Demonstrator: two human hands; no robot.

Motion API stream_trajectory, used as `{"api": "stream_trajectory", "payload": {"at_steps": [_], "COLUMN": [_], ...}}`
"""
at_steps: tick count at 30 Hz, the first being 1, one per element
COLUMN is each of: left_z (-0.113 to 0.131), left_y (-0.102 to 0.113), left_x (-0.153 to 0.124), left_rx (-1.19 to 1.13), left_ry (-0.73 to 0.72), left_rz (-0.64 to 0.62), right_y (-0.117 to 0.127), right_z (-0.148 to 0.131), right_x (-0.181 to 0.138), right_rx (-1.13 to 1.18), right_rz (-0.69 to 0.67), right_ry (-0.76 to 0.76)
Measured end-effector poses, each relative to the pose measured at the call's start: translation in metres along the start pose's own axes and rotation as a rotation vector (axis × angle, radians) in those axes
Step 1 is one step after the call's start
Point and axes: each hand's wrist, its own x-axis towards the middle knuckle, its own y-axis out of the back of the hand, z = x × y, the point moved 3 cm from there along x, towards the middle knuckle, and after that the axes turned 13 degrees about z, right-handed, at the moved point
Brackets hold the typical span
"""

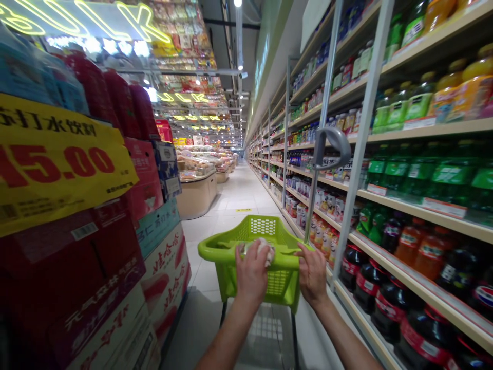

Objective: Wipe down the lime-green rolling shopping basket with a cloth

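A lime-green plastic shopping basket on wheels stands in the aisle just ahead of me. My left hand is closed on a crumpled white cloth or paper wad pressed against the basket's near rim. My right hand grips the rim's right near corner, fingers curled over the edge. The basket's grey pull handle rises on a metal rod at its right side, above both hands.
Shelves of bottled drinks run along the right. Stacked red cartons with a yellow price sign stand close on the left. The tiled aisle floor leads ahead toward a low display island.
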Motion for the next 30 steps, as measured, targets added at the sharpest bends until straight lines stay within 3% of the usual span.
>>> {"api": "stream_trajectory", "payload": {"at_steps": [4, 7, 10, 12, 17, 19, 26, 30], "left_z": [0.034, 0.01, -0.027, -0.031, 0.029, 0.037, -0.034, -0.008], "left_y": [-0.014, -0.004, 0.012, 0.014, -0.009, -0.012, 0.016, 0.005], "left_x": [-0.007, 0.0, 0.01, 0.011, -0.003, -0.005, 0.002, -0.005], "left_rx": [-0.094, -0.076, 0.036, 0.08, -0.067, -0.099, 0.084, 0.025], "left_ry": [-0.178, -0.131, 0.077, 0.151, -0.083, -0.128, 0.079, -0.05], "left_rz": [-0.071, -0.083, -0.008, 0.03, -0.049, -0.062, 0.062, 0.029], "right_y": [0.002, 0.006, 0.009, 0.009, 0.009, 0.009, 0.011, 0.008], "right_z": [0.006, 0.012, 0.016, 0.017, 0.021, 0.022, 0.018, 0.016], "right_x": [-0.001, 0.0, 0.002, 0.003, 0.002, 0.002, 0.004, 0.002], "right_rx": [-0.004, -0.005, -0.009, -0.022, -0.052, -0.044, -0.031, -0.052], "right_rz": [-0.032, -0.043, -0.042, -0.017, 0.019, -0.003, -0.011, 0.029], "right_ry": [0.021, 0.037, 0.026, -0.001, -0.018, 0.014, 0.001, -0.023]}}
